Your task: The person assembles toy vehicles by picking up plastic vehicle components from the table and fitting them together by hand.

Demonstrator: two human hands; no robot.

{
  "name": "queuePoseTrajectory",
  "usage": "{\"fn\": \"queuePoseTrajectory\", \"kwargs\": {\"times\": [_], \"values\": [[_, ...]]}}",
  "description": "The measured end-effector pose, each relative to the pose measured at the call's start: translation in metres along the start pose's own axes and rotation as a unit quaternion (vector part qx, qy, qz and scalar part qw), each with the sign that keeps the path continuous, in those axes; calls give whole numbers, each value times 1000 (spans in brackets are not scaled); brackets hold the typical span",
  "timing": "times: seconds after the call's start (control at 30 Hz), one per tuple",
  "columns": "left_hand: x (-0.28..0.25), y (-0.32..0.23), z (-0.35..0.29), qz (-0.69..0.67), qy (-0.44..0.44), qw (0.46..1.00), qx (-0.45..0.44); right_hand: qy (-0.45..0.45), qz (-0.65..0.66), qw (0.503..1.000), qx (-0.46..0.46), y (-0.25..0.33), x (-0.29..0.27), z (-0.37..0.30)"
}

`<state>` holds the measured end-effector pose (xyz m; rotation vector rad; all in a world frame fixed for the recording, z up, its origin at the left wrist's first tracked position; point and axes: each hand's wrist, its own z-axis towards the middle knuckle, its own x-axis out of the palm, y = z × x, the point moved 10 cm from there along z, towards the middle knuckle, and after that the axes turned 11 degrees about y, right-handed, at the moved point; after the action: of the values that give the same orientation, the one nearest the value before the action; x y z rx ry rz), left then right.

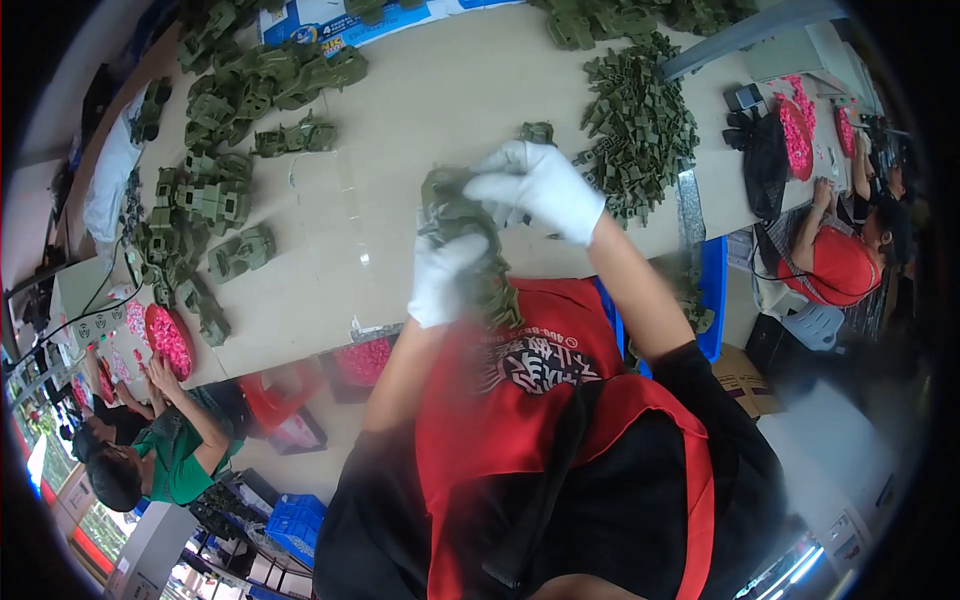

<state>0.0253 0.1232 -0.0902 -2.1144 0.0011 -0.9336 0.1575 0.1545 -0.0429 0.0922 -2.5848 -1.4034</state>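
Both my hands wear white gloves and meet above the table, close to my body. My left hand (442,275) is closed around an olive-green moulded plastic part (490,290), which sticks out above and below the fingers and is partly smeared by motion. My right hand (538,188) comes from the right with its fingers bent together at the upper end of that part. What its fingertips pinch is hidden. Just beyond it lies a small green piece (537,131). Right of my right hand is a heap of small green plastic pieces (640,125).
Larger green parts (205,195) lie in piles along the table's (390,110) left side. More green parts (600,22) lie at the far right, near a grey metal bar (750,38). Co-workers sit at both sides by pink trays (168,340). A blue bin (712,300) stands below the right edge.
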Motion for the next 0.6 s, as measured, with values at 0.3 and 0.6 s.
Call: {"fn": "queuePoseTrajectory", "kwargs": {"times": [0.3, 0.6], "values": [[3, 44, -33, -207, 26, 974, -84, -310, -292, 888, 172, -124, -111, 30], [-50, -7, -27, -150, -62, 986, 38, -187, -650, 736, -29, -76, 16, 95]]}}
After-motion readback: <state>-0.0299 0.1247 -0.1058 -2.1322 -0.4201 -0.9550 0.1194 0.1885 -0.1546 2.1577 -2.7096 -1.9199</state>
